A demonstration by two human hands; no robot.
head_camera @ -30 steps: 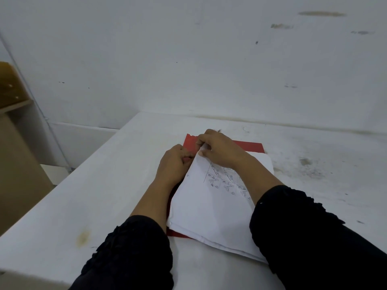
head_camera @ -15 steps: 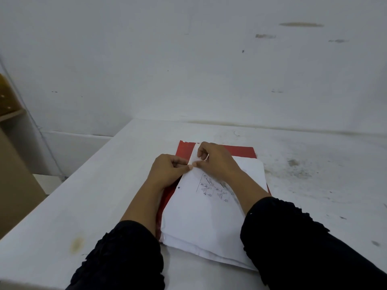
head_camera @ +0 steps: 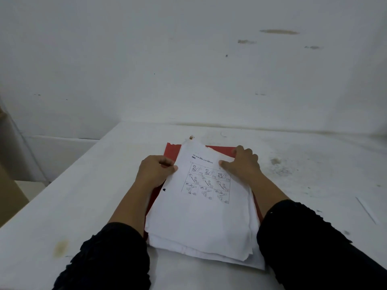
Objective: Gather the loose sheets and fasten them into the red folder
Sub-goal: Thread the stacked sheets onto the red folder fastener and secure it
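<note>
A stack of white sheets (head_camera: 201,222) lies on the red folder (head_camera: 172,150), which shows at the far edge and along both sides. The top sheet carries a grid of small drawings. My left hand (head_camera: 156,170) sits at the stack's left edge, fingers curled and thumb tip on the top sheet's edge. My right hand (head_camera: 243,162) rests on the far right corner of the stack, with its thumb pressing on the top sheet and fingers bent over the edge. A small metal fastener (head_camera: 191,137) pokes up just beyond the stack's far edge.
The white table (head_camera: 83,195) is stained and dusty, with a wall close behind it. Its left edge drops to the floor near a brown piece of furniture (head_camera: 8,185). A thin white strip (head_camera: 365,210) lies at the right.
The hands were together pinching the top sheet's far corner. They have since parted, left to the left edge and right to the far right corner, and the sheet lies flat with its drawings showing.
</note>
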